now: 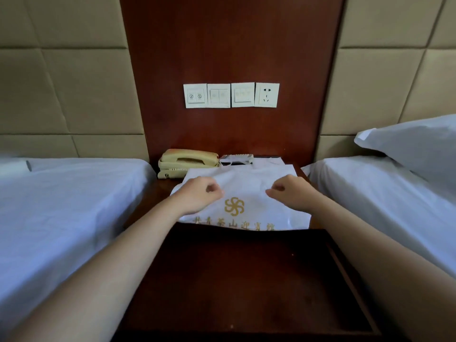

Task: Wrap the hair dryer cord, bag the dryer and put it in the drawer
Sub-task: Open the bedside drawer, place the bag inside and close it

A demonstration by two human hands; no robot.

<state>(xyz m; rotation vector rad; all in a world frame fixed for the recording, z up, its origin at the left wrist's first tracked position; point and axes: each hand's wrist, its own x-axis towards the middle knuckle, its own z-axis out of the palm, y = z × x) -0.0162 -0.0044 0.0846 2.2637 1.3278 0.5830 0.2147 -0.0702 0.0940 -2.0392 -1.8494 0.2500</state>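
A white cloth bag (243, 180) with a gold emblem and gold lettering lies flat on the nightstand top, its near edge hanging over the open drawer (234, 280). My left hand (197, 193) and my right hand (293, 192) sit on the bag either side of the emblem, fingers curled, each seeming to pinch the cloth. The drawer is pulled out toward me and its dark wooden bottom is bare. No hair dryer or cord shows; I cannot tell whether it is inside the bag.
A beige telephone (187, 161) and a small white device (237, 159) stand behind the bag against the wooden panel with switches and a socket (267, 95). White-sheeted beds flank the nightstand on the left (61, 206) and right (382, 193), with a pillow (414, 144).
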